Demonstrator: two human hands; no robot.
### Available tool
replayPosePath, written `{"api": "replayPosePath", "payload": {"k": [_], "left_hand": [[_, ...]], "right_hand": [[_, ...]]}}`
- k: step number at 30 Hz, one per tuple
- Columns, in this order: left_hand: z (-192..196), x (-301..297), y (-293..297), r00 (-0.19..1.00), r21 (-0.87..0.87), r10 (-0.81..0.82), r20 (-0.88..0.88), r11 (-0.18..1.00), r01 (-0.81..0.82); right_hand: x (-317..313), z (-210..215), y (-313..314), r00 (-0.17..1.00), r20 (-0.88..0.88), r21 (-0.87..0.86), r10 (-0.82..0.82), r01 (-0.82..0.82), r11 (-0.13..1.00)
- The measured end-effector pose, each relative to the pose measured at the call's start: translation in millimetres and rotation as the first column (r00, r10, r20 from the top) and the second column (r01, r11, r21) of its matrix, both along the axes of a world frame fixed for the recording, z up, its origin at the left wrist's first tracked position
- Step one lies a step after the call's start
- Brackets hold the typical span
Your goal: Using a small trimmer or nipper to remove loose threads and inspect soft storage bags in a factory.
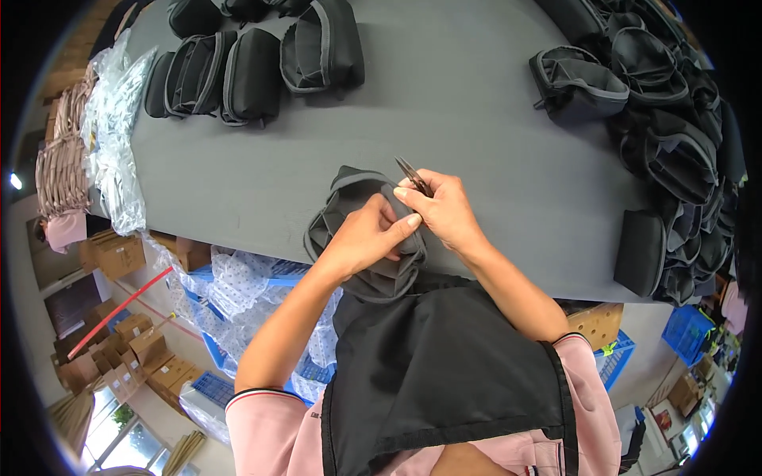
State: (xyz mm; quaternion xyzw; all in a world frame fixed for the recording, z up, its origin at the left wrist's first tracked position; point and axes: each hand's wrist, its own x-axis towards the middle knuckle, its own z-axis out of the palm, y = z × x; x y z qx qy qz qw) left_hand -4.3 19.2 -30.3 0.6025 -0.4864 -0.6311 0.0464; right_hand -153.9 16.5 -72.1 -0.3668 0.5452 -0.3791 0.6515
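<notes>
Head view shows both bare hands together over a dark grey pouch (344, 204), which sits at the near edge of the grey surface (444, 119), its mouth open and its lower side close against the person's black apron (452, 357). The left hand (365, 238) is bent over the pouch with its fingers curled down into the opening and its thumb pointing toward the other hand; whether it pinches the cloth cannot be told. The right hand (441, 208), just beside it, grips a pair of small scissors (413, 175) between thumb and fingers, the blades pointing up and away from the person. Pink sleeves (274, 432) show beside the apron. Farther off, a group of black pouches (252, 75) stands at the far left of the surface, while a heaped pile of pouches (675, 151), several gaping, fills the right side. Clear plastic bags (119, 119) lie along the left end, next to a stack of brownish strips (63, 170). Below, on the left, dotted plastic wrap (242, 285) drapes over blue crates, and cardboard boxes (167, 369) stand on the floor.
</notes>
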Motion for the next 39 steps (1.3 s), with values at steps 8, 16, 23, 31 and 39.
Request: {"api": "replayPosePath", "payload": {"k": [8,16,23,31,39], "left_hand": [[-48,-9,11,0.942,-0.074,0.334,-0.025,0.939,-0.335],[-60,-15,12,0.884,-0.185,0.462,-0.075,0.864,-0.467],[-62,-17,7,0.843,-0.083,0.510,-0.173,0.845,-0.529],[-47,-25,2,0.810,0.000,0.542,-0.224,0.831,-0.556],[-56,-20,3,0.808,-0.004,0.533,-0.250,0.834,-0.551]], "right_hand": [[-3,0,-15,0.845,-0.453,-0.080,0.285,-0.356,0.931],[-34,-11,32,0.719,-0.594,-0.656,-0.360,-0.174,0.735],[-44,1,71,0.746,-0.639,-0.516,-0.186,-0.237,0.823],[-44,-1,68,0.760,-0.617,-0.580,-0.206,-0.261,0.771],[-40,-7,66,0.697,-0.667,-0.658,-0.264,-0.384,0.647]]}}
